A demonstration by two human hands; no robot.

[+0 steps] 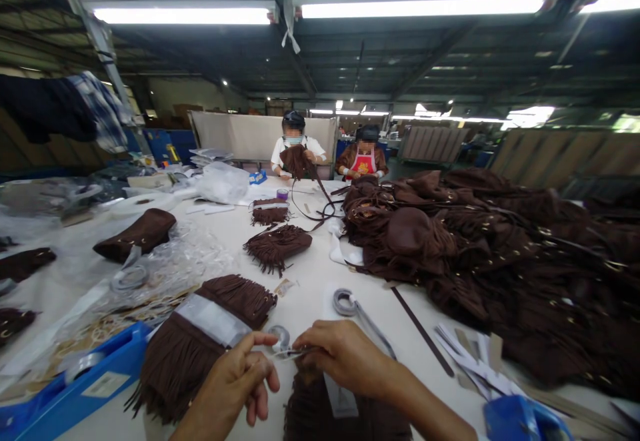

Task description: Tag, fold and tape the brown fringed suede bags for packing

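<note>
My right hand [345, 354] pinches a thin, shiny metal tool [294, 353] whose tip points left; its exact kind is too small to make out. Close to that tip is my left hand [237, 377], with its index finger stretched out, the other fingers loosely bent and nothing visible between them. Below my right hand lies a dark brown fringed bag [375, 421] with a pale clear strip [343, 397] on it. Left of my hands, another fringed bag [170, 357] has a whitish band [213, 317] around it. A small clear tape roll [280, 335] sits just beyond my fingers.
Brown bags [480, 261] form a large pile at right. A blue tape dispenser [85, 384] stands at left, another [523, 417] at lower right. A grey ribbon roll [345, 301], a brown strap [423, 331] and plastic wrap [175, 254] lie around. Two people sit across the table.
</note>
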